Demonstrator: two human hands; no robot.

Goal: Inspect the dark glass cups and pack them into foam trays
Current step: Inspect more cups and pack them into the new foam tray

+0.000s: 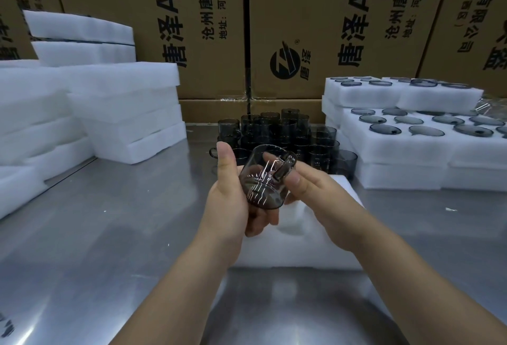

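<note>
**Inspection step in hand: one cup held over an open tray**

Nearest the camera, a steel table is seen, and on it a foam tray lying flat beneath both forearms. One hollow of the tray shows beside the right wrist, and no cup is seen in it. The rest of the tray's top is hidden by the arms.

Just above the tray, a dark glass cup is held on its side, its mouth turned away from the camera. It is gripped by the left hand, thumb raised along the wall and fingers curled underneath. The right hand is closed on the handle side with thumb and forefinger. Room lights are reflected across the glass.

The step is judged to be inspection, with packing not yet begun for this cup. The next move calls for the cup to be righted and lowered into a free hollow without knocking the handle.

Behind the hands, loose cups are stood in a cluster. To the right, filled trays are stacked; to the left, foam slabs. Printed cardboard boxes close off the back.
</note>
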